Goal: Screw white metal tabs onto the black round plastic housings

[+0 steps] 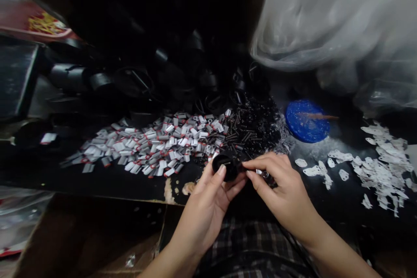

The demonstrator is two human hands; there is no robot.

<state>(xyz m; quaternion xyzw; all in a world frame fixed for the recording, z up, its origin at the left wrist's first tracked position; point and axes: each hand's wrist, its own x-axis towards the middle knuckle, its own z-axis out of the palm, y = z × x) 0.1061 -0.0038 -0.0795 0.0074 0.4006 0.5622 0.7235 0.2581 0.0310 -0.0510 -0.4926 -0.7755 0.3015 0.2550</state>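
In the middle of the view, near the bench's front edge, my left hand [211,197] is closed around a round, hollow black plastic part [228,166], its open end facing up. My right hand [280,184] pinches a slim dark piece with a shiny section [263,174] against the right side of that part. Whether this piece is a tool or a component, I cannot tell. Just beyond my hands lie a heap of small grey-white pieces with red edges [169,139] and a pile of dark coil springs [241,132].
A blue round lid [308,121] carries a brown stick. Small flat white plates [381,169] are scattered at the right. Black cylindrical parts [70,77] fill the shadowed back. A clear plastic bag [325,17] hangs over the back right, and a pink tub [19,26] stands far left.
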